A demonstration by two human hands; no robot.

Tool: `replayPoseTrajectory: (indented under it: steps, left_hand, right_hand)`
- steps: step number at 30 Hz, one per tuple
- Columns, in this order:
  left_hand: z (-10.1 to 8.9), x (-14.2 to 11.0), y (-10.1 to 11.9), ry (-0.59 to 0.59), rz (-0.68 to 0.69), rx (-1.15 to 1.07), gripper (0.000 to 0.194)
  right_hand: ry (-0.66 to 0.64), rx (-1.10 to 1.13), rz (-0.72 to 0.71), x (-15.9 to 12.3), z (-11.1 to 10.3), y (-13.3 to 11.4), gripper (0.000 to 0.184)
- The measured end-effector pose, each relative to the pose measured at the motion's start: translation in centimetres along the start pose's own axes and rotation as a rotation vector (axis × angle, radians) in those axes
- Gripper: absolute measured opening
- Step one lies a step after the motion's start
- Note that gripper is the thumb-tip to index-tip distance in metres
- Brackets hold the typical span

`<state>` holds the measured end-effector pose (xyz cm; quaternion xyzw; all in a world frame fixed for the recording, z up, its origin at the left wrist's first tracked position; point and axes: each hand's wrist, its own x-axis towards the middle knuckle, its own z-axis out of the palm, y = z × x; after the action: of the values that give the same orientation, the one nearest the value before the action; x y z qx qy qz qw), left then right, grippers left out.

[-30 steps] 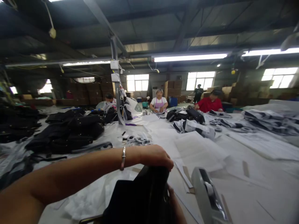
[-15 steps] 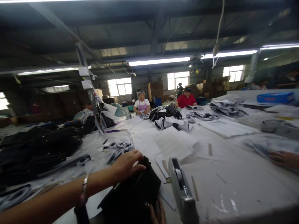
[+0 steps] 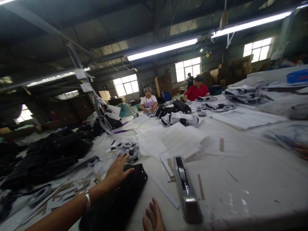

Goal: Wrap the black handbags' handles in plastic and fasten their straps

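Observation:
A black bag [image 3: 120,199] with small shiny studs at its corner lies on the white-covered table in front of me. Over its upper edge reaches my left hand [image 3: 117,173], fingers stretched and thumb apart, its fingertips close to a pile of grey-and-white coiled strips [image 3: 131,149]. I cannot tell whether the palm presses on the bag. Just right of the bag, low in the view, my right hand [image 3: 154,216] is partly cut off by the frame edge; its fingers are spread with nothing in them. A grey tape dispenser [image 3: 189,199] stands to the right of that hand.
Thin white sheets [image 3: 178,139] spread beyond the dispenser. Many black bags [image 3: 53,150] are heaped at the left, with paper scraps [image 3: 67,192] before them. Two people sit across the table. Another person's hand [image 3: 302,149] shows at the right edge. A post [image 3: 90,89] rises at the left.
The bag has turned and shifted left, now lying flatter. My right hand has let go of it and opened. My left hand has moved left. The view has tilted.

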<state>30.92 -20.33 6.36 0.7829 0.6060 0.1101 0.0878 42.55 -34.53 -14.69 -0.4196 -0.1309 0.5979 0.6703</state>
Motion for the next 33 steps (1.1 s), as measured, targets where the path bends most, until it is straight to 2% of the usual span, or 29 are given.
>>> replayPoseTrajectory:
  steps: [3, 6, 9, 14, 16, 19, 22, 25, 28, 31, 33]
  left_hand:
    - [1.5, -0.2, -3.5, -0.058, -0.172, -0.074, 0.062]
    - [2.7, -0.8, -5.4, -0.144, -0.291, -0.170, 0.060]
    - [2.9, -1.1, -5.7, -0.185, -0.324, -0.280, 0.065]
    - [1.6, -1.1, -3.8, -0.094, -0.294, -0.426, 0.067]
    - [0.6, -1.2, -2.5, -0.047, -0.248, -0.452, 0.067]
    - [-1.2, -1.6, 0.3, -0.008, -0.098, -0.473, 0.058]
    - [-3.2, -2.7, 2.9, 0.035, 0.078, -0.430, 0.046]
    - [-4.4, -4.4, 4.3, 0.110, 0.189, -0.355, 0.042]
    - [-3.8, -6.8, 4.4, 0.153, 0.256, -0.265, 0.043]
    - [-1.3, -9.6, 4.1, 0.135, 0.371, -0.125, 0.036]
    - [0.7, -11.5, 4.2, 0.115, 0.444, -0.049, 0.034]
  right_hand:
    - [-0.029, 0.034, 0.026, 0.2, -0.5, -0.3, 0.104]
    - [-0.077, 0.041, 0.070, 0.3, -0.9, -0.9, 0.100]
    - [-0.125, 0.035, 0.102, 0.0, -0.9, -1.7, 0.103]
    - [-0.195, 0.004, 0.169, -1.0, -0.8, -4.0, 0.115]
    - [-0.243, -0.005, 0.201, -1.5, -0.7, -5.0, 0.121]
    - [-0.338, -0.014, 0.216, -2.4, 0.1, -6.4, 0.122]
    - [-0.412, 0.015, 0.144, -3.4, 1.8, -6.8, 0.113]
    - [-0.381, 0.018, 0.024, -4.0, 3.4, -6.5, 0.112]
    - [-0.331, -0.093, -0.078, -4.5, 3.3, -6.0, 0.103]
    - [-0.287, -0.381, -0.094, -5.6, 1.0, -6.2, 0.073]
    - [-0.255, -0.575, -0.080, -7.1, -0.7, -6.8, 0.063]
